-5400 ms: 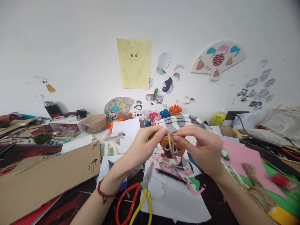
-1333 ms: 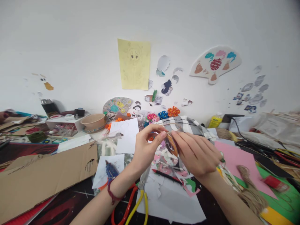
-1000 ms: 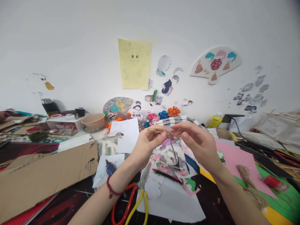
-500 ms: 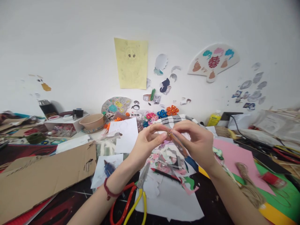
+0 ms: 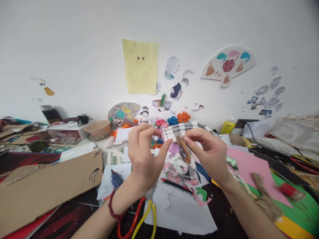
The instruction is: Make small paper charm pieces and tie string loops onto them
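My right hand [image 5: 208, 146] pinches the upper edge of a small brown cutout with cartoon eyes [image 5: 184, 153] between thumb and fingertips. The cutout hangs tilted above the paper scraps. To its left, my left hand [image 5: 146, 151] is raised with thumb and fingers apart, holding nothing. Beneath my left wrist lie scissors [image 5: 154, 215] with one red and one yellow handle, their blades mostly hidden by my hand. A red and black pen [image 5: 175, 185] rests on the scraps below the cutout.
White paper [image 5: 184, 215] lies under the scraps. Corrugated cardboard [image 5: 50, 186] covers the left side. A blue glue-like bottle [image 5: 116, 179] lies on paper beside it. At right are pink paper [image 5: 251, 162], twine [image 5: 266, 200] and green sheets. A beige bowl [image 5: 97, 128] stands behind.
My left hand has let go of the cutout, moved left and opened its fingers. My right hand keeps hold of the cutout, whose eyed face now shows.
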Demonstrator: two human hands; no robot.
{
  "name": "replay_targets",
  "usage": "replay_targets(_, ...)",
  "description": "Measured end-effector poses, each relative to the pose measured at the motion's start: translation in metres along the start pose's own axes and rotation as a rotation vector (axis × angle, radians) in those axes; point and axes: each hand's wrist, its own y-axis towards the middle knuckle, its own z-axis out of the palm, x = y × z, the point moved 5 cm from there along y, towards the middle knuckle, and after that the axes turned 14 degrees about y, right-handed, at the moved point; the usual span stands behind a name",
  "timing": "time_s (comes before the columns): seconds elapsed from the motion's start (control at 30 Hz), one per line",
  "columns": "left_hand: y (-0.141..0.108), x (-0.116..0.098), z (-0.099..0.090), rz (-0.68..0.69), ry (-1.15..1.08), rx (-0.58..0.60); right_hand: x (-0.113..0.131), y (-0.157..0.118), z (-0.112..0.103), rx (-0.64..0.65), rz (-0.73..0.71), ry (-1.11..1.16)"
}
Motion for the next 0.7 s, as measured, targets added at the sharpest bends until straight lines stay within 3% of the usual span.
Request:
replay_targets(0.07, -0.004, -0.011, -0.004, 0.201, 0.106, -0.099, 0.001, -0.001, 0.0, -0.02, -0.003, -0.012)
replay_targets(0.13, -0.007, -0.016, 0.001, 0.261, 0.09, 0.019, 0.003, -0.002, 0.001, -0.017, -0.011, -0.02)
replay_targets(0.23, -0.007, -0.012, 0.013, 0.075, -0.116, 0.282, 0.005, -0.003, 0.003, 0.005, -0.038, -0.031)
replay_targets(0.37, -0.005, -0.009, 0.017, -0.081, -0.35, 0.395, 0.005, -0.004, 0.006, 0.05, -0.042, -0.032)
replay_targets(0.7, 0.004, -0.001, 0.022, 0.04, -0.468, 0.449, 0.005, -0.002, 0.004, 0.132, 0.07, 0.009)
